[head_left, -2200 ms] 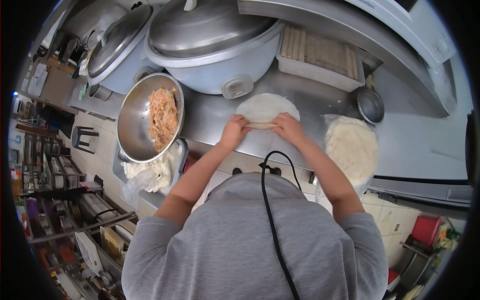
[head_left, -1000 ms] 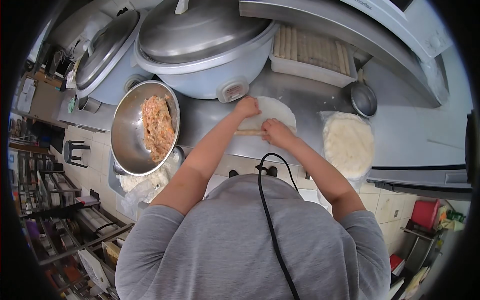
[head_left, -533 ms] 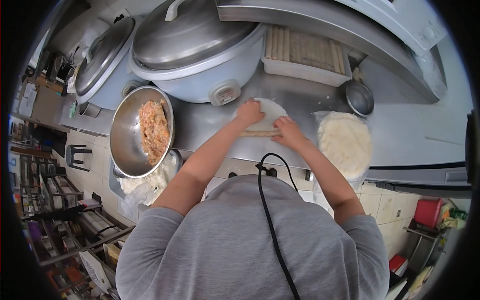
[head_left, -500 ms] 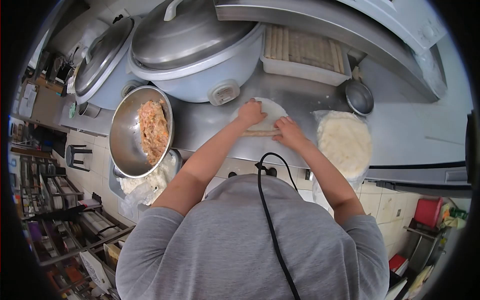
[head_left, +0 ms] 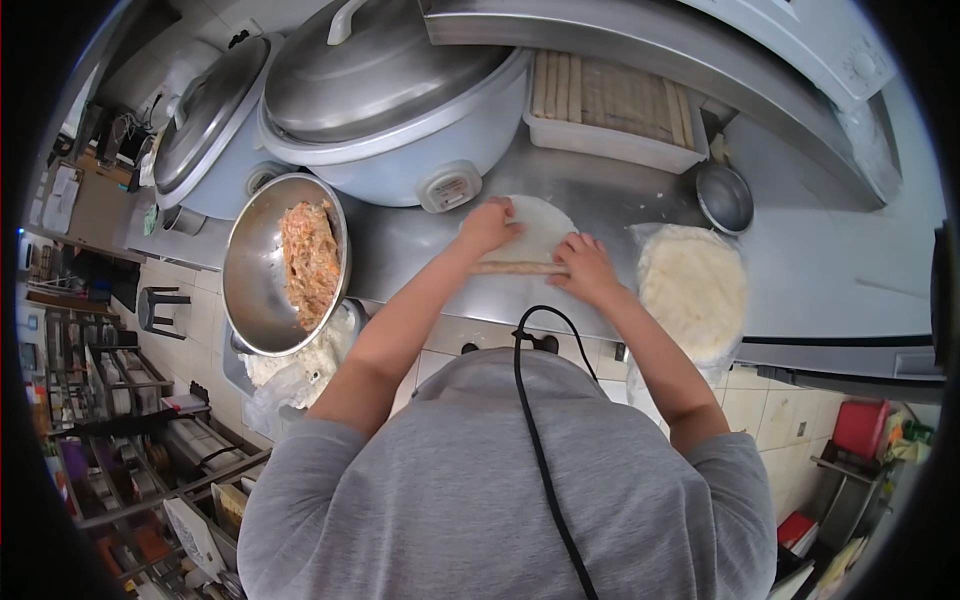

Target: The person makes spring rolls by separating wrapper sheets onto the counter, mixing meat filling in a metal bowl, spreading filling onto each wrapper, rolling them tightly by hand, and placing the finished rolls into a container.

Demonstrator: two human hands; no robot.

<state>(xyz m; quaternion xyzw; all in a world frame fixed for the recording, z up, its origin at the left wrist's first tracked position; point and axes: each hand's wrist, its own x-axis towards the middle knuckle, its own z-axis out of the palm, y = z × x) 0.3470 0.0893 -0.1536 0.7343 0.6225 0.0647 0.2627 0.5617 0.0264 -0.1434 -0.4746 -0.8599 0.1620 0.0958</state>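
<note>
1. Lying on the stainless-steel counter (head_left: 395, 240), close to its front edge, a thin, pale round wrapper (head_left: 542, 222) has a slim tan roll (head_left: 512, 268) along its near side.
2. The left hand (head_left: 488, 226) sits over the wrapper's left part, its fingers bent; whether they pinch the sheet I cannot tell.
3. The right hand (head_left: 584, 267) is at the right end of the roll, fingers slightly spread on the far side and thumb on the near side; how firmly they press is not visible.
4. To the left, a steel mixing bowl (head_left: 252, 270) holds a mound of orange-flecked filling (head_left: 311, 265), heaped toward its right side. Partly beneath it is a blue-grey tub (head_left: 236, 366) of whitish food (head_left: 295, 362).
5. To the right lies a stack of round wrappers (head_left: 692, 288) in clear plastic, with a small metal bowl (head_left: 724, 198) just beyond it.
6. Farther back, a white plastic container (head_left: 612, 146) holds slender rolls (head_left: 600, 95) laid side by side.
7. Left of that container stands a large pale-blue cooker (head_left: 395, 168) under a metal lid (head_left: 390, 75), with a second lidded cooker (head_left: 226, 190) beside it.
8. A black cable (head_left: 538, 430) runs down the person's grey T-shirt (head_left: 440, 490).
</note>
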